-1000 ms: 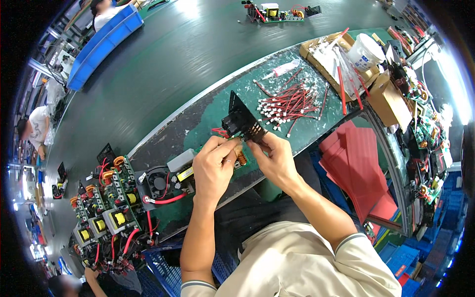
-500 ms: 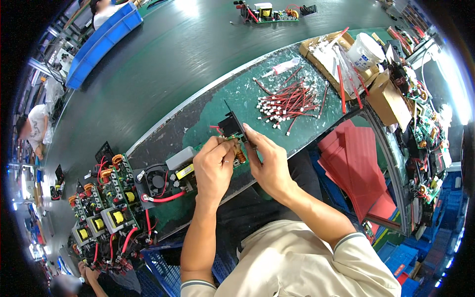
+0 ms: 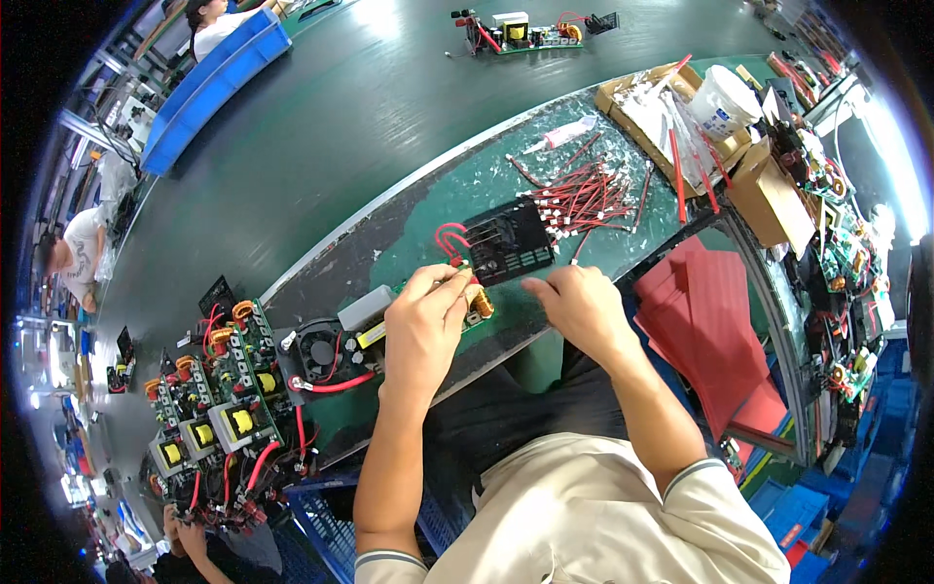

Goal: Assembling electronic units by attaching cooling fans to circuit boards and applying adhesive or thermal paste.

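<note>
My left hand [image 3: 423, 316] is closed on the right end of a circuit board assembly, pinching by the red wires beside a copper coil [image 3: 481, 303]. Its fingers hide the exact grip. A fan [image 3: 323, 352] and a grey block [image 3: 366, 310] belong to the assembly's left part. Beyond the fingertips a black slotted end panel [image 3: 511, 241] lies tilted face up, with red wire loops [image 3: 450, 238] at its left edge. Just right of the panel's near corner, my right hand [image 3: 589, 311] is apart from it, thumb stretched out and the other fingers loosely bent.
Red wires with white connectors [image 3: 593, 200] lie heaped behind the panel, near a tube [image 3: 562, 133] and an open carton [image 3: 642, 117]. Several board assemblies [image 3: 209, 399] stand at left. Red sheets [image 3: 705, 331] hang at right. Another assembly [image 3: 530, 35] sits on the belt [image 3: 292, 165].
The black panel has swung from upright to nearly flat, to the right. My right hand has let go of it and moved right. My left hand stays at the board's end.
</note>
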A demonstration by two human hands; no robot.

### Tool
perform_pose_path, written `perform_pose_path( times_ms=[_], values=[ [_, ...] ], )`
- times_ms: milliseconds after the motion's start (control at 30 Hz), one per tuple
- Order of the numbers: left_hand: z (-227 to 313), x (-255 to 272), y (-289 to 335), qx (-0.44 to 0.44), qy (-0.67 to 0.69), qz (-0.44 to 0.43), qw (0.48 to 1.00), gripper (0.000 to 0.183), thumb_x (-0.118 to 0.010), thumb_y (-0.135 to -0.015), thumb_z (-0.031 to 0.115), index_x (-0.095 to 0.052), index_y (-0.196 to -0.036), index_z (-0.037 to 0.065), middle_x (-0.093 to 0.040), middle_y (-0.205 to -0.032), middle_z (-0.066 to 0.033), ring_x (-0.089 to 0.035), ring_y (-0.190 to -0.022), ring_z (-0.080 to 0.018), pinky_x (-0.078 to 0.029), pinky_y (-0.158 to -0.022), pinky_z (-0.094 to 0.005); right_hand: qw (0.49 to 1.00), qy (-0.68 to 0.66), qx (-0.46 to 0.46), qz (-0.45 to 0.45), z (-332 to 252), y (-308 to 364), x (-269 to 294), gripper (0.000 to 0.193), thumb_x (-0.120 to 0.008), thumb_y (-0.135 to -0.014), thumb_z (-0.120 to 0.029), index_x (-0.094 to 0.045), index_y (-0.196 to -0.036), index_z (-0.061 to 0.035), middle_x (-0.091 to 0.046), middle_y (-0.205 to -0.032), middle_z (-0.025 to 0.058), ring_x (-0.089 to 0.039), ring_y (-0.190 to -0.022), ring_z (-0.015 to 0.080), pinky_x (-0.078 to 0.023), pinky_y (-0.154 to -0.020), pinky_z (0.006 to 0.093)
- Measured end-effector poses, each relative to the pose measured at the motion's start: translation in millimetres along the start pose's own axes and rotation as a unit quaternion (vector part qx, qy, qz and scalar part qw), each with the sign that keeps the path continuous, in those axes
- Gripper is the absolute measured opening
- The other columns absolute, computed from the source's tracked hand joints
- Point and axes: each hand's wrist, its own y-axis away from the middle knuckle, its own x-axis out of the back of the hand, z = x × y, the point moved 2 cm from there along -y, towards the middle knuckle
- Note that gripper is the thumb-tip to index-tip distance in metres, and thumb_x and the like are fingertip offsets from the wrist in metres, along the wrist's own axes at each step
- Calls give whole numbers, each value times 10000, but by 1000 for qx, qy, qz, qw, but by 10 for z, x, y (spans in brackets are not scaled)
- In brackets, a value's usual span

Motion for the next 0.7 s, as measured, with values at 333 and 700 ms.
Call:
perform_pose_path(
  times_ms=[333, 700],
  values=[
    [110, 29, -21, -23, -40, -60, 997, 246, -635, -800, -85, -700, -1030, -22, -635, -971, -121, -678, -817, -235, -541, -689, -311, 864, -495, 11, -94, -290, 63, -165, 174, -645, -920, -172, -651, -933, 2, -647, -749, 42, -570, -609, 99, -452, -547, 243],
    [-70, -31, -107, -40, -17, -26, 999, 142, -694, -787, -3, -716, -927, 14, -635, -847, -91, -644, -718, -246, -508, -634, -337, 846, -520, -115, -15, 108, 133, -344, 262, -690, -902, -170, -647, -1053, 40, -678, -879, 60, -633, -742, 106, -525, -633, 250]
  ],
)
